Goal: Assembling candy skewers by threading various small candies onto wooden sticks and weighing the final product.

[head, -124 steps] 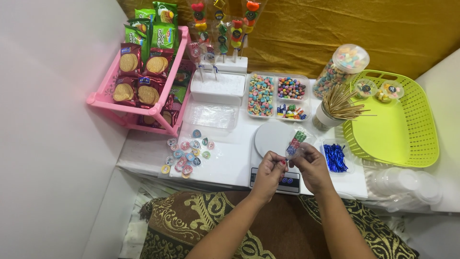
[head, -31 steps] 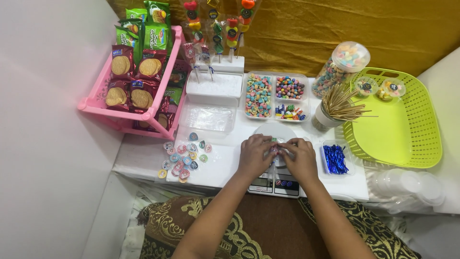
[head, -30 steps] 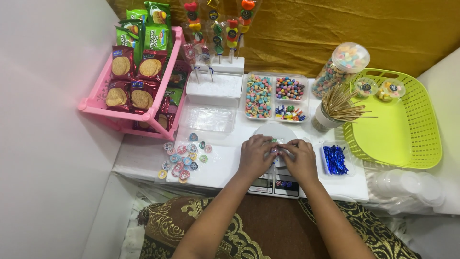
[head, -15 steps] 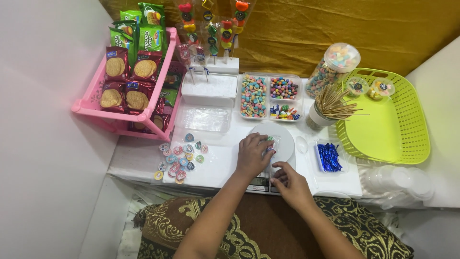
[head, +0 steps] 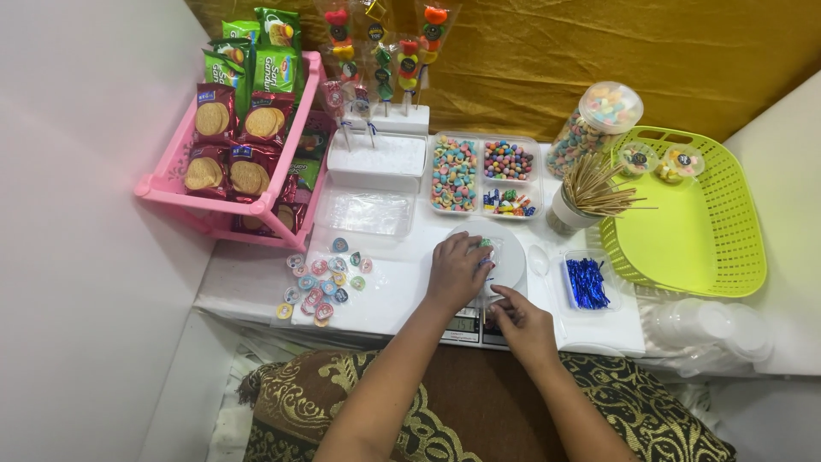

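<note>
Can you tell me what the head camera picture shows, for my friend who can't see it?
A person's left hand presses a wrapped candy stick onto a round white scale, while the right hand rests by its display. Around them are candy trays, wooden skewers, a green basket and a pink rack of biscuit packs.

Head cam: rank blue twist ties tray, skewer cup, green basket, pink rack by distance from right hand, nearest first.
From the right hand:
1. Blue twist ties tray, just right.
2. Skewer cup, above right.
3. Green basket, far right.
4. Pink rack, far upper left.
</note>
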